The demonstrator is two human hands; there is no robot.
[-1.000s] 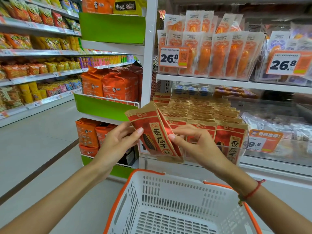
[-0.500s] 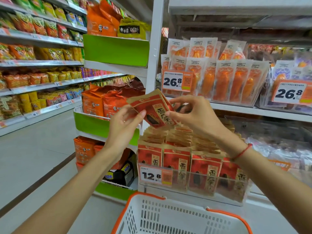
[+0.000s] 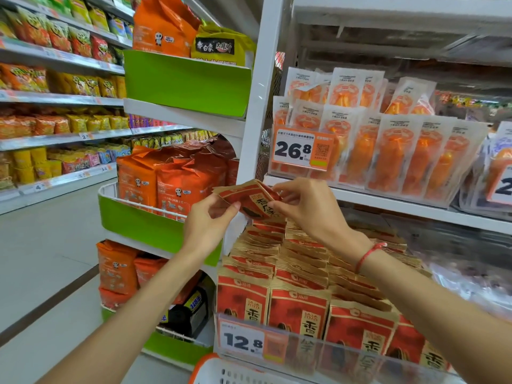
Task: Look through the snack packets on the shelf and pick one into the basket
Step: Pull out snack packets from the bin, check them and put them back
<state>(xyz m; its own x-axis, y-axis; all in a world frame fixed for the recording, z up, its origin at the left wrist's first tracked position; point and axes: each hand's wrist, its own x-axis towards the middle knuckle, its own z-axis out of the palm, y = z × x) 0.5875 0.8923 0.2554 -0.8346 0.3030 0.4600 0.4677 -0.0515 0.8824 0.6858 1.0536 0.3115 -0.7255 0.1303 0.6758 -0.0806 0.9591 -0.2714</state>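
Red-and-kraft snack packet [image 3: 250, 200] held up in front of the white shelf upright [image 3: 259, 106], above the rows of matching packets [image 3: 299, 278]. Tilted, its printed face toward the camera, black characters on a pale strip.

Left hand [image 3: 206, 221]: thumb and fingers pinch the packet's lower left edge. Right hand [image 3: 306, 206]: fingertips pinch its right side, thumb beneath, other fingers curled over the top. Both hands are grasping the same packet. Red cord bracelet [image 3: 368, 254] on the right wrist.

Matching packets stand packed in rows on the lower shelf, behind a clear front lip [image 3: 346, 353]. Price tag [image 3: 242, 340] on that lip reads 12.8.

Shelf above: pale pouches with orange contents [image 3: 401, 153], upright in a clear bin. Orange price tag [image 3: 300, 149] in front reads 26.8. A second tag at the far right edge is cut off.

Basket [image 3: 219, 368]: only an orange rim and a strip of white mesh show at the bottom edge, below the 12.8 tag. Its inside is out of view.

Left of the upright: green end-cap trays [image 3: 188, 81] holding large orange bags [image 3: 163, 26] with a panda mark, plus a yellow bag [image 3: 221, 45] on the top tier. Farther left, long aisle shelves [image 3: 55, 137] of yellow, orange and red snack bags, too small to read. Pale floor [image 3: 41, 261] with a dark stripe.
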